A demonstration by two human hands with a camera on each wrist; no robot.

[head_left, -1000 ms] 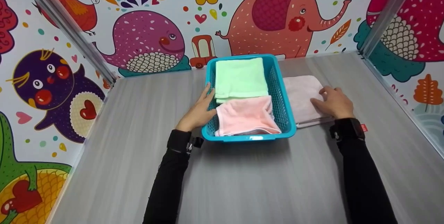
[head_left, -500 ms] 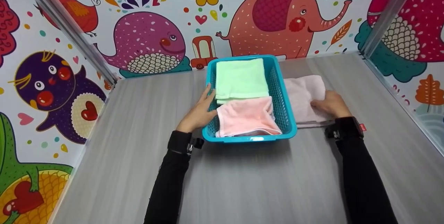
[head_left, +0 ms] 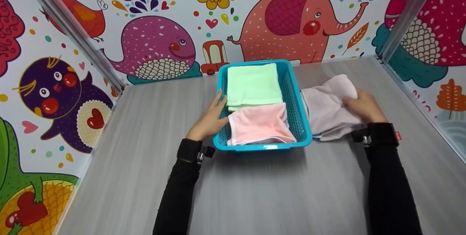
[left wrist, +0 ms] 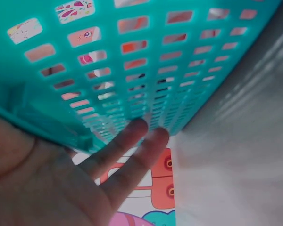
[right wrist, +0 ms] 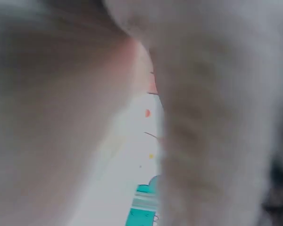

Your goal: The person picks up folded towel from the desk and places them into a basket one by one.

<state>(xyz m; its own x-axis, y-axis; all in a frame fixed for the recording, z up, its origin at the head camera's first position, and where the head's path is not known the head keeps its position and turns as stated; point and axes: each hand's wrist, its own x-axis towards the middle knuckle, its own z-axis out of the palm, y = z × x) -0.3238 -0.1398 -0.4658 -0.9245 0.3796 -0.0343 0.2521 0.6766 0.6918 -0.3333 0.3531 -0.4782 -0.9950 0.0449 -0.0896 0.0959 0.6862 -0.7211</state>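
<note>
My right hand [head_left: 366,106] grips the right edge of a folded pale greyish-pink towel [head_left: 326,107], which is bunched and partly raised beside the basket. In the right wrist view the pale towel [right wrist: 212,117] hangs close to the camera and blurred; the fingertips are hidden. My left hand [head_left: 208,120] rests at the left side of a teal plastic basket [head_left: 262,147]. Two straight fingers [left wrist: 132,162] lie along the outside of its slotted wall [left wrist: 108,42] in the left wrist view. Inside the basket are a folded light green towel [head_left: 253,84] and a pink towel [head_left: 260,124] in front of it.
The basket stands on a grey wood-grain tabletop [head_left: 255,191] near the back wall panel [head_left: 218,27], printed with cartoon animals. A similar printed panel [head_left: 105,78] closes the left side, and another one [head_left: 449,71] the right. Metal posts [head_left: 78,35] mark the corners.
My right hand has taken hold of the greyish-pink towel's edge and drawn it up and to the right, so the towel has creased. My left hand stays at the basket.
</note>
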